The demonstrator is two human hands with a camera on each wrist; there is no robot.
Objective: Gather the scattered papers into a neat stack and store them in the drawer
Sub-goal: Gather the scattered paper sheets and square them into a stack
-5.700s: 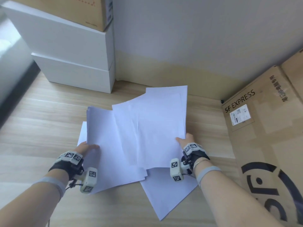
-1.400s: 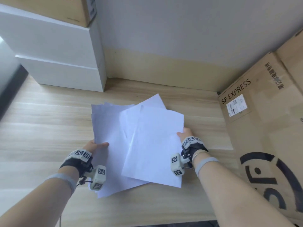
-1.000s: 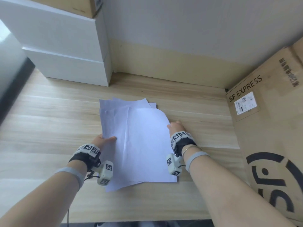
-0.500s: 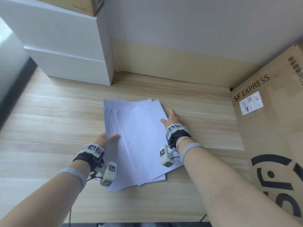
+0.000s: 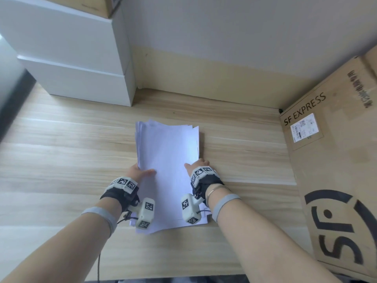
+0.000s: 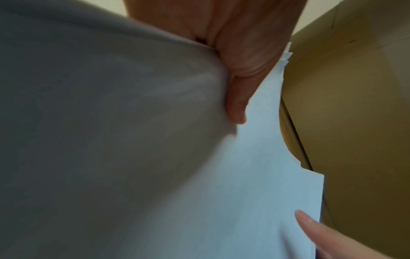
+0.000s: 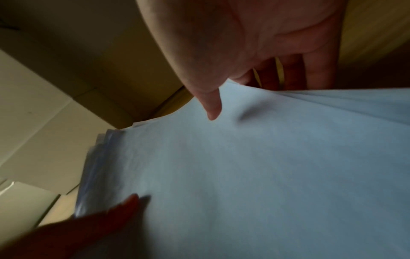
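**Both hands grip a stack of white paper on the wooden desk**

The papers (image 5: pixel 167 160) form a smooth white rectangular stack, its far edges slightly fanned, lying on the pale wood-grain desk (image 5: pixel 61 152), between the 2 white boxes (image 5: pixel 77 64) and the brown cardboard box (image 5: pixel 334 160). The left hand (image 5: pixel 138 172) clamps the stack's left edge, thumb on top, fingers hidden beneath. The right hand (image 5: pixel 199 166) clamps the right edge likewise, thumb flat on the top sheet, fingers under it.
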